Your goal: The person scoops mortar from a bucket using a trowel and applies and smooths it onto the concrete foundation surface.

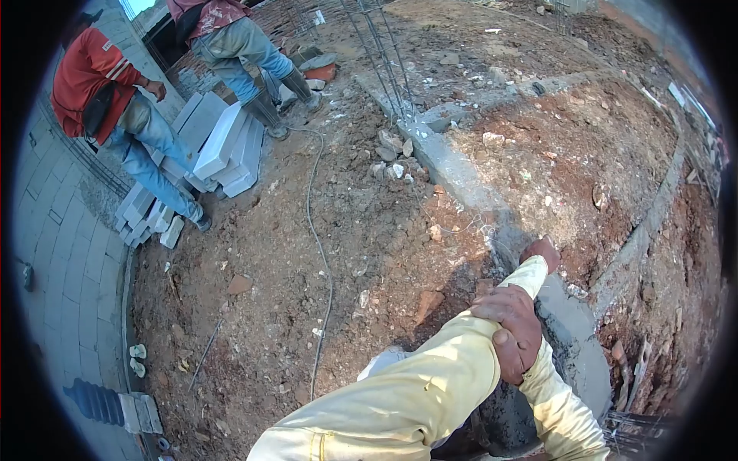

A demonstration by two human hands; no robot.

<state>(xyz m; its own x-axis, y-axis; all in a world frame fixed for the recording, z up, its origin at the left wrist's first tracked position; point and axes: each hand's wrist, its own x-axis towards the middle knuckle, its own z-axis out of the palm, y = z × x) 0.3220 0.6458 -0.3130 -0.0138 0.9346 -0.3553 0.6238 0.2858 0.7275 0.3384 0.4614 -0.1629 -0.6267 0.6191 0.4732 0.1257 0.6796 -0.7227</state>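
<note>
My left arm, in a pale yellow sleeve, reaches from the lower left across the view. At its end my left hand (542,253) is closed in a fist above the edge of a grey concrete strip; whatever its fingers hold, if anything, is hidden. My right hand (511,326) comes from the lower right and wraps round the left forearm, gripping the yellow sleeve (430,376). Smooth grey concrete (576,338) lies just beyond and below my hands. A thin, curled wire (478,224) rests on the ground left of my left hand.
Two people in jeans stand at upper left, one in a red top (88,84), beside stacked grey blocks (227,150). A cable (327,269) crosses the rubble-strewn soil (254,330). Upright rebar (377,58) rises from the concrete footing (446,165). A block wall (61,253) stands left.
</note>
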